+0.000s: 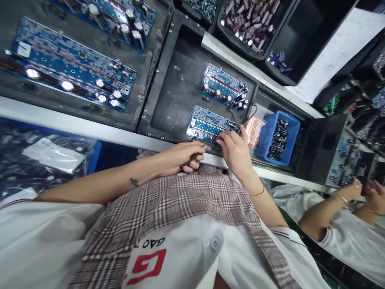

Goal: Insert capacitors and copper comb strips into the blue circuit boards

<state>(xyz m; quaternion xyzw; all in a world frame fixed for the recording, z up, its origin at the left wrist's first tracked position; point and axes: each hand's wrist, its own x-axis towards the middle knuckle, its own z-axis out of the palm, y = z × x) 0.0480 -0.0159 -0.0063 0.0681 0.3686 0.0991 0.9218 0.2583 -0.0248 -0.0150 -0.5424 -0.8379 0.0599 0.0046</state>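
Observation:
My left hand is curled around several small brown cylindrical capacitors, just in front of the tray's near edge. Fingers and thumb of my right hand come together over the right end of the nearer blue circuit board; whatever sits between the fingertips is hidden. That board lies in a black tray. Behind it in the same tray lies a second blue circuit board, with several capacitors standing along its near side and right end.
To the left, another black tray carries two larger-looking blue boards. A blue bin of dark capacitors stands right of my right hand. Black bins with brown capacitors are at the back. A co-worker's hand is at far right.

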